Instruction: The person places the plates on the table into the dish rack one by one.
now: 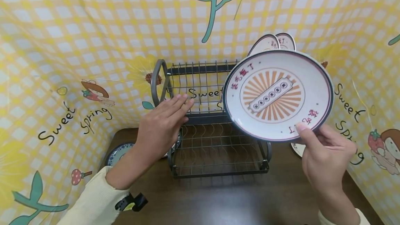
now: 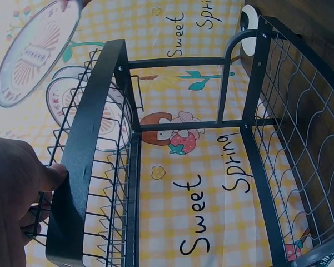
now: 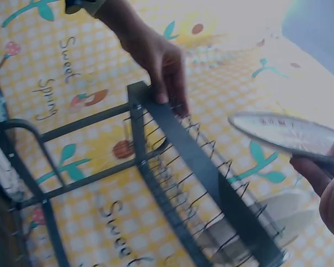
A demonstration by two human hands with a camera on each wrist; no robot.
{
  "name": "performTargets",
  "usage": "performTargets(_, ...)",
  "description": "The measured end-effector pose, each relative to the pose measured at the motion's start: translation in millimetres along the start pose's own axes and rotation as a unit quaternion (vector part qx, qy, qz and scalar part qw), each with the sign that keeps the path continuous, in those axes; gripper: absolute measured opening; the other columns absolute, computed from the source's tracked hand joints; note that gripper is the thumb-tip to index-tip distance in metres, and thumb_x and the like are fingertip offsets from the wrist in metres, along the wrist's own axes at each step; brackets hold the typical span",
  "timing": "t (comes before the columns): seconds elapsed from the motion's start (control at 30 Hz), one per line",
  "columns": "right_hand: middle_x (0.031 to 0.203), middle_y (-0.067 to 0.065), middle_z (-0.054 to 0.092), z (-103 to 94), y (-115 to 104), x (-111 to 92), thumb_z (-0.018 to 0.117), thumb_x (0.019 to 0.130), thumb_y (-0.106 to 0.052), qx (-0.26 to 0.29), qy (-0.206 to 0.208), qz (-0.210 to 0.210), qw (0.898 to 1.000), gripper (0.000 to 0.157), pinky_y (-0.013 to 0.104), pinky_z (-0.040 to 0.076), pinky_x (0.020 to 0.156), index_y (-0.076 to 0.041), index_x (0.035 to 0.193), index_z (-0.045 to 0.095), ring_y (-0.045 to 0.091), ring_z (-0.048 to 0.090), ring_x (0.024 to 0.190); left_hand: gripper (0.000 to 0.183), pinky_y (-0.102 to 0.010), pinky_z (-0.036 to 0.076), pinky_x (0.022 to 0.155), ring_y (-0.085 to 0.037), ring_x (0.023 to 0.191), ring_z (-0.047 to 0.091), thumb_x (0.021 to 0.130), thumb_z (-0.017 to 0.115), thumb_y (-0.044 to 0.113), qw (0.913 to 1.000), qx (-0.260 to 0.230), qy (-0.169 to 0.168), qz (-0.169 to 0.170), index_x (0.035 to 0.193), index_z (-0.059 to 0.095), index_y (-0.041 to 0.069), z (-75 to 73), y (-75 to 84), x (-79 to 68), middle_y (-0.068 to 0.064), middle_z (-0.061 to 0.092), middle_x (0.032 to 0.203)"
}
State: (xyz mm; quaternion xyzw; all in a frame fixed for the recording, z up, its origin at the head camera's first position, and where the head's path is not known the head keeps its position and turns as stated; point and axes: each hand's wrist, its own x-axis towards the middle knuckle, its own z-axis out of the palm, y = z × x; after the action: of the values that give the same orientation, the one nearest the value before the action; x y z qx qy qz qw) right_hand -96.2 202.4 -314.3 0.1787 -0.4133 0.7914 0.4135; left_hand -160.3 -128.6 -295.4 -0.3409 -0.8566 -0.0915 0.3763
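Note:
My right hand [image 1: 326, 159] pinches the lower right rim of a white plate [image 1: 278, 94] with a dark rim and orange rays, thumb on its face. The plate is raised in front of the right end of a two-tier dark metal dish rack [image 1: 206, 118], hiding that end in the head view. At the rack's upper left corner, my left hand [image 1: 159, 124] grips the front bar. In the left wrist view its thumb [image 2: 54, 177] lies on the bar and the fingers reach among the wires. Two similar plates [image 1: 265, 43] stand on the upper tier, behind the held one.
A blue-patterned plate [image 1: 120, 152] lies on the brown table [image 1: 215, 200] left of the rack, and part of another dish [image 1: 177, 141] shows beside my left hand. A pale dish [image 1: 298, 148] is partly visible at the right. Yellow checked cloth [image 1: 125, 20] surrounds the table.

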Motion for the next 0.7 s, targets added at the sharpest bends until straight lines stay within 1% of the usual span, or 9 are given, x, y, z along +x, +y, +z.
performTargets(0.1, 0.085, 0.029, 0.074, 15.4, -1, 8, 0.061, 0.076, 0.033, -0.029, 0.038, -0.038, 0.998, 0.023, 0.028, 0.064, 0.062, 0.038, 0.098, 0.058, 0.019, 0.067, 0.064, 0.046, -0.049, 0.054, 0.107, -0.029, 0.127, 0.065, 0.093, 0.075, 0.014, 1.0, -0.001, 0.0, 0.0, 0.138, 0.066, 0.011, -0.4, 0.3, 0.8, -0.012, 0.065, 0.139)
performTargets(0.17, 0.08, 0.025, 0.074, 25.3, -2, 14, 0.066, 0.075, 0.029, -0.058, 0.063, -0.063, 0.994, 0.022, 0.022, 0.061, 0.057, 0.036, 0.096, 0.06, 0.016, 0.061, 0.058, 0.045, -0.049, 0.054, 0.107, -0.029, 0.127, 0.065, 0.094, 0.075, 0.014, 1.0, -0.002, 0.001, -0.001, 0.138, 0.066, 0.011, -0.5, 0.3, 1.4, -0.012, 0.065, 0.139)
performTargets(0.3, 0.082, 0.019, 0.076, 42.7, -4, 23, 0.069, 0.077, 0.02, -0.15, 0.086, -0.114, 0.978, 0.019, 0.017, 0.05, 0.054, 0.028, 0.094, 0.068, 0.014, 0.056, 0.057, 0.044, -0.049, 0.054, 0.107, -0.03, 0.127, 0.065, 0.095, 0.074, 0.014, 1.0, -0.002, 0.005, 0.0, 0.138, 0.066, 0.011, -0.6, 0.1, 1.6, -0.013, 0.065, 0.138)
performTargets(0.4, 0.077, 0.01, 0.076, 53.7, -3, 27, 0.07, 0.08, 0.013, -0.227, 0.093, -0.157, 0.957, 0.013, 0.014, 0.045, 0.054, 0.022, 0.088, 0.073, 0.01, 0.055, 0.057, 0.043, -0.049, 0.054, 0.106, -0.03, 0.126, 0.066, 0.095, 0.074, 0.014, 1.0, -0.003, 0.008, 0.0, 0.137, 0.067, 0.011, -0.4, 0.0, 1.4, -0.013, 0.065, 0.137)
performTargets(0.43, 0.073, 0.007, 0.074, 56.6, -1, 28, 0.07, 0.08, 0.012, -0.241, 0.095, -0.172, 0.95, 0.011, 0.013, 0.044, 0.054, 0.021, 0.086, 0.073, 0.009, 0.053, 0.056, 0.043, -0.049, 0.055, 0.106, -0.03, 0.126, 0.066, 0.095, 0.074, 0.014, 1.0, -0.003, 0.009, 0.001, 0.137, 0.067, 0.011, -0.3, 0.0, 1.3, -0.013, 0.066, 0.137)
performTargets(0.5, 0.062, 0.002, 0.066, 61.4, 2, 31, 0.071, 0.08, 0.009, -0.289, 0.1, -0.204, 0.93, 0.01, 0.011, 0.039, 0.055, 0.018, 0.079, 0.074, 0.005, 0.047, 0.056, 0.043, -0.049, 0.055, 0.106, -0.03, 0.125, 0.066, 0.094, 0.074, 0.014, 0.9999, -0.003, 0.011, 0.0, 0.137, 0.067, 0.011, 0.2, 0.0, 1.1, -0.013, 0.066, 0.137)
performTargets(0.6, 0.056, 0.011, 0.062, 65.8, 9, 34, 0.071, 0.082, 0.003, -0.358, 0.102, -0.24, 0.897, 0.011, 0.008, 0.039, 0.057, 0.01, 0.08, 0.079, -0.003, 0.047, 0.057, 0.043, -0.049, 0.055, 0.106, -0.03, 0.125, 0.066, 0.095, 0.074, 0.015, 0.9999, -0.003, 0.013, -0.001, 0.137, 0.067, 0.012, 1.0, -0.1, 0.8, -0.013, 0.066, 0.137)
performTargets(0.67, 0.059, 0.02, 0.065, 68.6, 13, 35, 0.071, 0.083, 0.0, -0.391, 0.097, -0.251, 0.88, 0.012, 0.006, 0.041, 0.06, 0.004, 0.083, 0.081, -0.005, 0.051, 0.06, 0.043, -0.049, 0.054, 0.106, -0.03, 0.126, 0.066, 0.095, 0.074, 0.014, 0.9999, -0.006, 0.013, -0.003, 0.137, 0.067, 0.012, 1.2, -0.2, 0.5, -0.013, 0.066, 0.137)
performTargets(0.7, 0.062, 0.024, 0.067, 70.2, 16, 36, 0.07, 0.084, -0.001, -0.403, 0.094, -0.253, 0.875, 0.013, 0.006, 0.042, 0.061, 0.002, 0.086, 0.082, -0.005, 0.053, 0.062, 0.044, -0.049, 0.055, 0.106, -0.03, 0.126, 0.066, 0.094, 0.074, 0.014, 0.9999, -0.007, 0.013, -0.004, 0.137, 0.067, 0.012, 1.2, -0.2, 0.4, -0.013, 0.066, 0.137)
